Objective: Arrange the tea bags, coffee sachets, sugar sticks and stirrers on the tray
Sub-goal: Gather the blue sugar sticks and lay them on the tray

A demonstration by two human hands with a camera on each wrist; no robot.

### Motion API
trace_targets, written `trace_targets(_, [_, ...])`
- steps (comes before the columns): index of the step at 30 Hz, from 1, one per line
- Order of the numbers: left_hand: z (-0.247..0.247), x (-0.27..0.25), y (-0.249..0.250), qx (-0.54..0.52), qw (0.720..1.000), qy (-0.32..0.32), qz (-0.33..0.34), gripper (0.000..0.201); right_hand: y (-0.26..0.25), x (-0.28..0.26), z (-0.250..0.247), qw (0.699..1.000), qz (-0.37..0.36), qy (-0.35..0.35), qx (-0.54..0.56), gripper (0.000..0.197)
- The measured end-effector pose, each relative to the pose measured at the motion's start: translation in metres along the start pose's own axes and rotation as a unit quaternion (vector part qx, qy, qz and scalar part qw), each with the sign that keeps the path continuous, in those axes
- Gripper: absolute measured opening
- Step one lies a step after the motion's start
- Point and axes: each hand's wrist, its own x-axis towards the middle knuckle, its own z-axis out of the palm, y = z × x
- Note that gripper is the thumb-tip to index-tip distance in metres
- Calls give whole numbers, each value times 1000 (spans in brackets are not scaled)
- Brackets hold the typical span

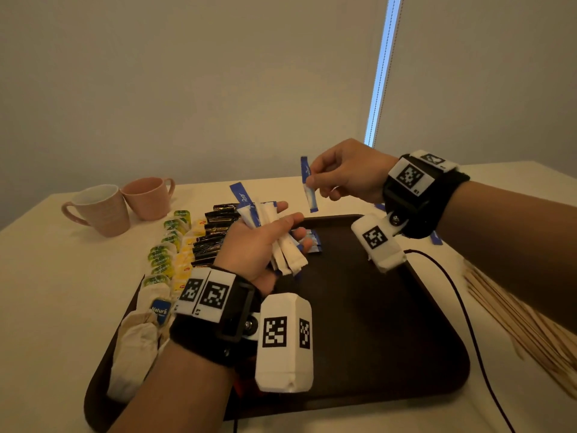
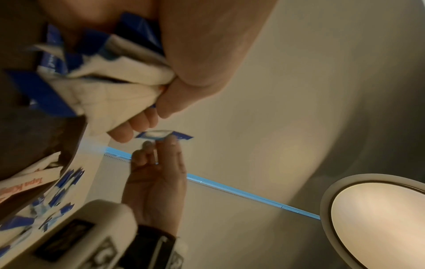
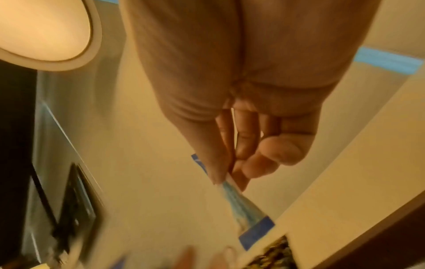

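Sugar sticks (image 1: 274, 235) sit bunched in the left hand (image 1: 259, 245), whose fingers curl round them above the far part of the dark tray (image 1: 374, 323). Right hand (image 1: 349, 173) pinches one single sugar stick (image 1: 307, 184) upright, just beyond. Tea bags (image 1: 162, 264) and coffee sachets (image 1: 212, 235) line the tray's left side; stirrers (image 1: 515, 314) lie on the tabletop (image 1: 56, 276) at right, two pink cups (image 1: 125, 204) far left.

Stirrers (image 1: 524, 326) blurred, cut off at right edge.
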Motion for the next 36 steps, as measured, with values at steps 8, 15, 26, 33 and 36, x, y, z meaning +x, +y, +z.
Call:
trace_targets(8, [-11,4,11,-39,998,21,52,23,36,34,20,888,52,-98,-447,16])
trace_targets(15, [-11,6,7,-29,998,15,48,26,39,49,29,852,52,-132,-504,13])
trace_targets(26, [-6,4,2,-12,1000,-1,18,40,4,28,22,972,-81,-106,-193,25])
trace_targets(33, [-3,0,2,14,999,-37,0,42,-14,7,31,980,-58,-154,-114,16])
trace_targets(36, [-1,0,0,17,999,-38,2,43,-14,3,28,985,-46,-148,-78,8])
